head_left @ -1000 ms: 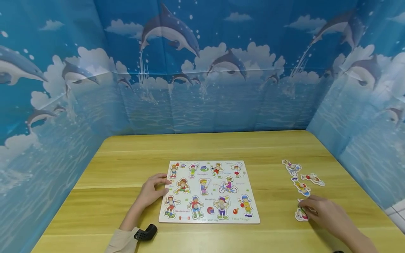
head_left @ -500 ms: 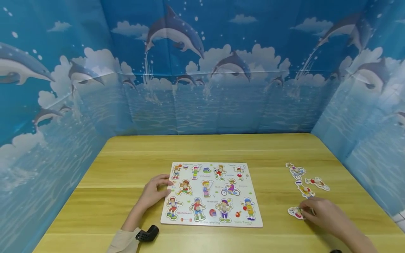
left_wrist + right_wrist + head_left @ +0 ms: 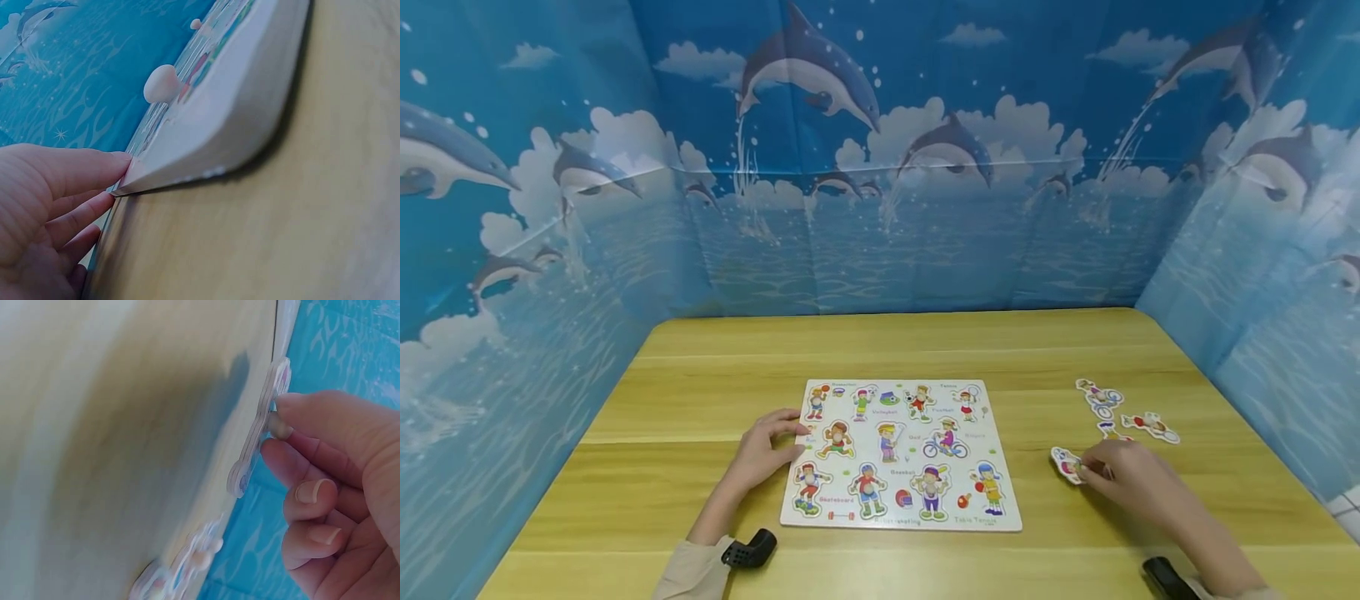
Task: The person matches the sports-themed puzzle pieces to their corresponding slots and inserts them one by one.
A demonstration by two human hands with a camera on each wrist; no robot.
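A white puzzle board [image 3: 900, 454] printed with cartoon sport figures lies flat on the wooden table [image 3: 880, 350]. My left hand [image 3: 763, 450] rests at the board's left edge, its straight fingertips [image 3: 119, 164] touching the corner of the board [image 3: 212, 134]. My right hand [image 3: 1120, 475] pinches the knob of a loose figure piece [image 3: 1067, 463], lifted a little off the table to the right of the board. In the right wrist view the piece [image 3: 259, 434] stands edge-on between thumb and forefinger.
Other loose figure pieces [image 3: 1097, 398] [image 3: 1150, 427] lie on the table at the right. Blue dolphin-print walls [image 3: 880, 167] close in the table on three sides. Black wrist mounts [image 3: 747, 550] [image 3: 1163, 577] sit near the front edge.
My right hand has lifted the loose piece and carried it left and away from me, toward the board. The left hand has stayed at the board's edge.
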